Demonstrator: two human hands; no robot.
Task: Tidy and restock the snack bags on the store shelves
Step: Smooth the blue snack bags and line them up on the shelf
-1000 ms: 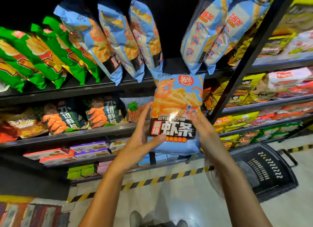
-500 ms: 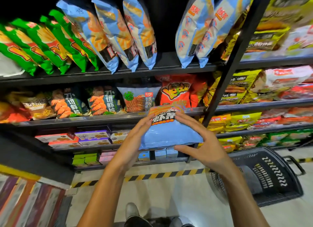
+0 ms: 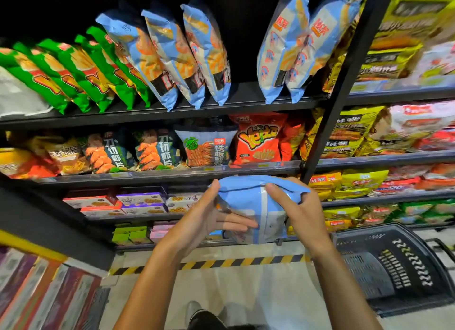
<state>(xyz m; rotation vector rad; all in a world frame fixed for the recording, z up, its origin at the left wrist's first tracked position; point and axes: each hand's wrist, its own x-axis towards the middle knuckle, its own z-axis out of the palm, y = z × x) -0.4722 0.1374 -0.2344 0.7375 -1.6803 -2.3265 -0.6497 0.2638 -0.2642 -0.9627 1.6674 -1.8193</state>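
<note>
**One blue bag in hand, not yet shelved**

I had the blue snack bag (image 3: pixel 256 206) between both hands, in front of me and below the middle shelf, its plain back seam turned toward me and its printed face away. My right hand (image 3: pixel 299 214) gripped its right end, thumb pressed over the folded top edge and fingers curled behind. My left hand (image 3: pixel 204 219) was mostly open, thumb up against the bag's left end and straight fingers laid across its lower part, steadying it and not clamping.

As I judged it, this bag was still mid-handling, so the restocking step was unfinished. High above my hands, the top shelf (image 3: pixel 246 103) already carried matching blue bags: three leaning in a row (image 3: pixel 182 58) up and to the left, and two more (image 3: pixel 295 49) up and to the right, with a dark gap between the groups. That gap looked to me the likely home for my bag, though I could not be sure.

Further left of the blue row, the green bags (image 3: pixel 73 71) stood leaning, in fair order. Just above my hands the middle shelf held an orange bag (image 3: pixel 258 140) and darker shrimp-chip bags (image 3: pixel 152 150). Down to the right of my right hand sat the black shopping basket (image 3: pixel 398 268) on the floor; I could not tell whether any stock remained in it.
</note>
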